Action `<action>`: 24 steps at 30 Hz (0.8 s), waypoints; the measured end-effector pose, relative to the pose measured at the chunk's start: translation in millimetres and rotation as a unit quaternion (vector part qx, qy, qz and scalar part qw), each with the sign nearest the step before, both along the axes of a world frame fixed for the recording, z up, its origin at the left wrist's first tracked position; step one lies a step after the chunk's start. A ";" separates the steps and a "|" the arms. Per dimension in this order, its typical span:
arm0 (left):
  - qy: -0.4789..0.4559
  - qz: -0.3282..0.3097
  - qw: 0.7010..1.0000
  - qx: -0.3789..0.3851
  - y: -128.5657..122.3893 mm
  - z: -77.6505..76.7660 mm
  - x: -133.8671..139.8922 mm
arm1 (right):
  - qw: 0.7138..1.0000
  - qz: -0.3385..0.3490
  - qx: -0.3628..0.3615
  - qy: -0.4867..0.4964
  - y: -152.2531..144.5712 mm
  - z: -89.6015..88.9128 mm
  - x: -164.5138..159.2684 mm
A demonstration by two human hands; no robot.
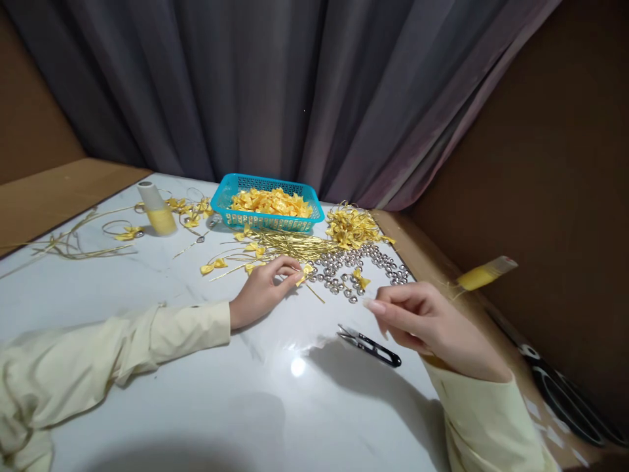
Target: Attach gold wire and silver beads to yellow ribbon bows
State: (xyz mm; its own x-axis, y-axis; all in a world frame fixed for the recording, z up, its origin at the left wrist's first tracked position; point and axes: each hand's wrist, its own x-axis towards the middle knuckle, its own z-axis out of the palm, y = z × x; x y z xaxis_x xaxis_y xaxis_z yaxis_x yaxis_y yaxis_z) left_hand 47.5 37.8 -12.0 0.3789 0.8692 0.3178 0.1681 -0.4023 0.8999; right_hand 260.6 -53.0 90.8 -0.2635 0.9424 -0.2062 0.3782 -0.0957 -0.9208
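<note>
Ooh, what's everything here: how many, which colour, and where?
Curtain: one, dark grey, at back
Side panels: two, brown, both sides
Tabletop: one, white, centre
Wooden surface: one, brown, beside tabletop
Basket: one, turquoise, back of tabletop
Basketed bows: many, yellow, inside it
Loose bows: several, yellow, scattered on tabletop
Bow pile: one, yellow, right of basket
Wires: many, gold, before basket and far left
Beads: dozens, silver, mostly right of centre
Cylinders: two, yellow and pale, left and right
Snips: one, black-handled, right foreground
Scissors: one pair, black, right edge
Sleeves: two, pale yellow, lower corners
Left hand: one, bare, centre, pinching a yellow bow
Right hand: one, bare, right
</note>
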 end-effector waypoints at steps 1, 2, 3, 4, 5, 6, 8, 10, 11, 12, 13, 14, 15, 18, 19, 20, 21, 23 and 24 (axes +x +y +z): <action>-0.001 0.000 1.000 -0.001 0.3 -0.8 0.1 | 1.000 -0.016 0.002 0.016 -0.9 2.0 3.8; 0.000 0.000 1.000 0.000 0.5 -1.4 0.2 | 0.999 -0.031 0.007 0.025 -1.3 3.8 7.1; 0.001 0.001 1.000 0.001 0.5 -1.8 0.3 | 0.999 -0.043 0.018 0.026 -1.1 5.1 9.7; 0.003 0.002 1.000 0.003 0.5 -2.0 0.4 | 0.997 -0.059 0.037 0.023 -0.2 6.0 11.4; 0.005 0.004 1.000 0.005 0.4 -1.9 0.6 | 0.994 -0.083 0.068 0.015 1.1 6.3 12.0; 0.007 0.005 1.000 0.007 0.3 -1.6 0.7 | 0.987 -0.116 0.109 0.004 2.7 6.1 11.7; 0.010 0.006 1.000 0.009 -0.1 -0.6 1.0 | 0.961 -0.194 0.198 -0.024 6.1 4.3 8.8; 0.010 0.003 1.000 0.012 -0.4 0.4 1.1 | 0.929 -0.254 0.267 -0.040 8.7 1.7 4.9; 0.010 0.001 1.000 0.015 -0.6 0.8 1.1 | 0.918 -0.267 0.289 -0.041 9.4 0.5 3.4; 0.009 0.000 1.000 0.017 -0.7 0.9 1.1 | 0.913 -0.270 0.303 -0.043 9.8 -0.5 2.6; 0.010 0.000 1.000 0.019 -0.8 1.0 1.1 | 0.910 -0.268 0.312 -0.047 9.9 -1.1 2.5; 0.011 0.000 1.000 0.019 -0.8 0.8 1.1 | 0.910 -0.263 0.315 -0.057 9.8 -1.3 3.3; 0.011 0.001 1.000 0.019 -0.7 0.7 1.1 | 0.912 -0.257 0.311 -0.071 9.6 -0.9 4.7; 0.009 0.012 1.000 0.007 0.5 0.2 1.2 | 0.935 -0.224 0.259 -0.090 8.4 2.2 11.7; 0.009 0.017 1.000 0.001 1.0 0.1 1.3 | 0.951 -0.199 0.225 -0.076 7.8 3.4 14.5; 0.009 0.021 1.000 -0.004 1.6 0.1 1.3 | 0.967 -0.164 0.187 -0.053 7.1 4.5 17.4; 0.011 0.025 1.000 -0.009 2.1 0.2 1.3 | 0.981 -0.124 0.148 -0.025 6.1 5.1 20.3; 0.016 0.029 0.999 -0.016 3.0 0.4 1.3 | 0.994 -0.051 0.090 0.039 3.5 4.9 25.5; 0.019 0.031 0.999 -0.016 3.2 0.5 1.2 | 0.995 -0.021 0.072 0.070 1.9 4.0 27.8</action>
State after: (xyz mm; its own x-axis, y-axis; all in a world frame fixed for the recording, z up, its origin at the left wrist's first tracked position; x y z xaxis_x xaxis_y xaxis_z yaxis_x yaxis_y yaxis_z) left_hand 48.7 41.0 -11.4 0.3360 0.9009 0.2748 0.2264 -0.3605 0.9049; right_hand 288.4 -51.1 94.8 -0.2404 0.9701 -0.0317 0.2443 0.0289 -0.9693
